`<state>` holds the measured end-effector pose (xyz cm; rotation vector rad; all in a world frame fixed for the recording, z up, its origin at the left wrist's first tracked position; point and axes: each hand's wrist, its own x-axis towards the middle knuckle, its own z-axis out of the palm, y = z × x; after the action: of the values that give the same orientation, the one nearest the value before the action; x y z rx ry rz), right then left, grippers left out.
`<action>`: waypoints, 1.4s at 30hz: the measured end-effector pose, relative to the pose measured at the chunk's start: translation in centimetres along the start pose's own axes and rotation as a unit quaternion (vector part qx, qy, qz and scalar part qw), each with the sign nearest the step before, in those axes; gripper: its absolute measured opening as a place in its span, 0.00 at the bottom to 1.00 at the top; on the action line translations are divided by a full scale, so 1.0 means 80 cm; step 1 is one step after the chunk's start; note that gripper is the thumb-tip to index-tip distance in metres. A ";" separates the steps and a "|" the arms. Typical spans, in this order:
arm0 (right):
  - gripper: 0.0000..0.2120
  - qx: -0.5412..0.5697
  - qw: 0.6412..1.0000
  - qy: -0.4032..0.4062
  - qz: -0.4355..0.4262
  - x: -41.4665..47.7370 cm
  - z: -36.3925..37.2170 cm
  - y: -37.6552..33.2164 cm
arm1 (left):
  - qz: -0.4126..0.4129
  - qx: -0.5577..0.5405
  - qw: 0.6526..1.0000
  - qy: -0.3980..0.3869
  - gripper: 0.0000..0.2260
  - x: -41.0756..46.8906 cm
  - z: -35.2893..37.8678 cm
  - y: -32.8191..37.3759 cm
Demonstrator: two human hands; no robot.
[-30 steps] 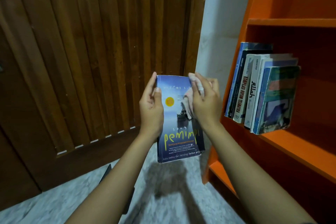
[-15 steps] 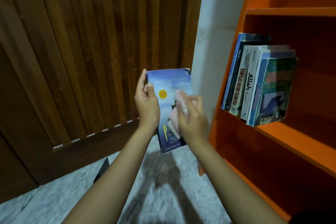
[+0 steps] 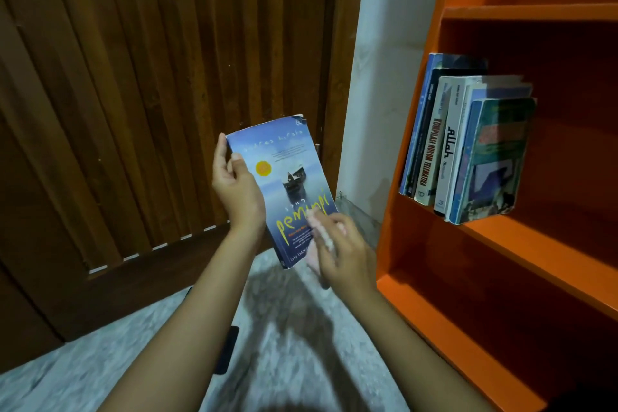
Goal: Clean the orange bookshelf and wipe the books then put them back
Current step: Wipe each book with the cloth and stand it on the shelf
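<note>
Being wiped: one blue paperback book (image 3: 284, 170), front cover to the camera, slightly tilted, held in the air left of the bookshelf (image 3: 501, 237) and apart from it.
Left hand (image 3: 235, 191): one; grips the book's left edge, thumb on the cover, fingers curled behind.
Right hand (image 3: 347, 257): one; fingers closed round the cloth (image 3: 317, 237), pressing it on the cover's lower right corner.
Cloth: one, pale pink, bunched, blurred.
Bookshelf: one, orange; three shelf boards in view.
Shelved books (image 3: 468, 150): six made out, one row on the middle board, against the left side panel.
Surroundings: one brown slatted door (image 3: 150, 94); one white wall strip (image 3: 378, 60); grey speckled floor (image 3: 100, 368); one dark flat object (image 3: 227, 348) on the floor beneath the left forearm.
</note>
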<state>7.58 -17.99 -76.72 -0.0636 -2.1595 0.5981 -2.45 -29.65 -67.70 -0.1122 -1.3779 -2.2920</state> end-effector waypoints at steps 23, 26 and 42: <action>0.14 0.217 0.924 0.230 0.216 0.099 -0.270 0.212 | 0.191 0.071 0.896 -0.394 0.29 -0.241 0.279 -0.039; 0.13 0.247 0.910 0.230 0.238 0.111 -0.262 0.237 | 0.211 0.116 0.893 -0.381 0.30 -0.242 0.298 -0.057; 0.12 0.335 0.858 0.271 0.280 0.131 -0.229 0.265 | 0.284 0.294 0.844 -0.347 0.35 -0.215 0.312 -0.087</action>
<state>11.60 10.60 -68.96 -0.4363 -1.2758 1.4467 5.82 0.26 -66.20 -1.0725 -1.9850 -1.2857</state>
